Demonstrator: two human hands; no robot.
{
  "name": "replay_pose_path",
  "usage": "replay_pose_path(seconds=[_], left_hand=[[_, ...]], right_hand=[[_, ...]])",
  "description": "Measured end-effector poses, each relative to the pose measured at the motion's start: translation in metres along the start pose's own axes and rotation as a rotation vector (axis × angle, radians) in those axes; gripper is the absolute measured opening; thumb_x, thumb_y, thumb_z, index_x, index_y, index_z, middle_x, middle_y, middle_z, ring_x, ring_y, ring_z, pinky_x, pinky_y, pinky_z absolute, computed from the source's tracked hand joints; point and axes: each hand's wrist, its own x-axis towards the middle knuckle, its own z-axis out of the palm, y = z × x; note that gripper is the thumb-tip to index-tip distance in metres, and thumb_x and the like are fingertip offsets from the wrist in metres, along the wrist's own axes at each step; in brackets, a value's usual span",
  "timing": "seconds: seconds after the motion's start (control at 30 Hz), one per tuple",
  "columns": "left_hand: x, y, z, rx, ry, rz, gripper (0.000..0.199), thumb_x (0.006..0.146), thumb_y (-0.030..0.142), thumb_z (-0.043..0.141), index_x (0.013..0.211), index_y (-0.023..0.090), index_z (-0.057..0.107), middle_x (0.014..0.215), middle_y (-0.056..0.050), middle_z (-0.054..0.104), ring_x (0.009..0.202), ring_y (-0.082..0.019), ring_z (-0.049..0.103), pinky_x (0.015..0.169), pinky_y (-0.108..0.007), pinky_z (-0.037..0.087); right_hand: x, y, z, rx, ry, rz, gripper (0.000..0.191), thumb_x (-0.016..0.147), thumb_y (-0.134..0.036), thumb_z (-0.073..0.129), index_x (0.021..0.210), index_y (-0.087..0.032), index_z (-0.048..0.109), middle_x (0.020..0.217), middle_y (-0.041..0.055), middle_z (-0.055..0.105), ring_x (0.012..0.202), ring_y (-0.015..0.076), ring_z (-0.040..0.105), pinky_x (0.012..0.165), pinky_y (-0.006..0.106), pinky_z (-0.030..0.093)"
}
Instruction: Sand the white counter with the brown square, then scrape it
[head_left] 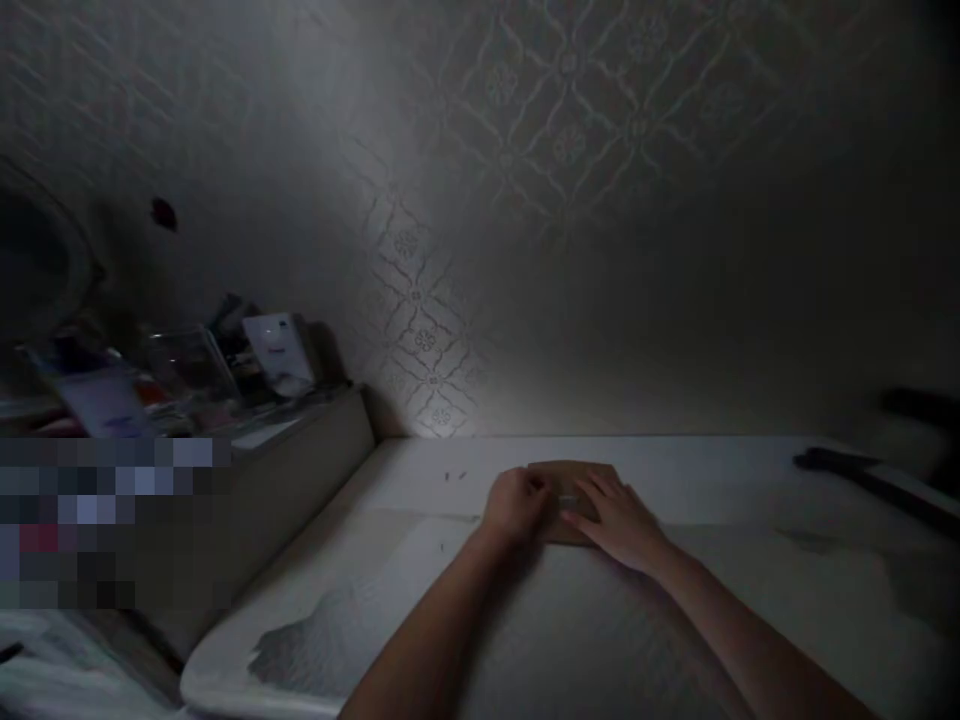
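A flat brown piece, like cardboard or a paper packet [574, 532], lies on the white tabletop near the wall. My left hand [517, 500] is at its left edge with the fingers curled together; what they hold, if anything, is too dark to make out. Spread over the right part of the brown piece, my right hand [619, 518] rests with its fingers apart. Between both hands a small pale strip [568, 500] shows on the brown surface.
Small bits [448, 477] lie on the table left of my hands. A raised ledge [300, 440] at the left bears a white box [276, 350], a clear container [191, 370] and a tube [105, 395]. A dark, long object [862, 475] lies at the right.
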Motion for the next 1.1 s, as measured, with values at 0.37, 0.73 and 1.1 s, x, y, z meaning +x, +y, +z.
replay_pose_path(seconds=[0.37,0.73,1.1], left_hand=[[0.010,-0.040,-0.046,0.244,0.260,-0.464,0.021,0.082,0.020,0.050,0.098,0.023,0.064,0.100,-0.004,0.069,0.094,-0.019,0.062,0.076,-0.026,0.043],[0.006,-0.066,-0.048,0.445,0.215,-0.600,0.028,0.084,0.027,0.046,0.102,0.021,0.066,0.106,-0.012,0.066,0.103,-0.028,0.059,0.083,-0.037,0.043],[0.006,-0.061,-0.047,0.463,0.203,-0.584,0.027,0.085,0.024,0.045,0.101,0.020,0.067,0.109,-0.012,0.065,0.105,-0.028,0.057,0.085,-0.040,0.043]], right_hand=[[0.000,0.000,-0.003,0.004,-0.022,0.001,0.067,0.082,-0.062,0.035,0.132,-0.017,0.046,0.142,0.0124,0.037,0.131,0.0276,0.031,0.106,0.047,0.024],[0.000,0.000,-0.003,0.000,-0.027,0.006,0.068,0.082,-0.061,0.036,0.133,-0.017,0.045,0.143,0.0121,0.036,0.132,0.0272,0.030,0.106,0.047,0.023],[0.002,0.003,-0.001,-0.007,-0.027,0.001,0.069,0.082,-0.063,0.035,0.132,-0.016,0.046,0.142,0.0117,0.037,0.132,0.0270,0.030,0.106,0.046,0.024]])
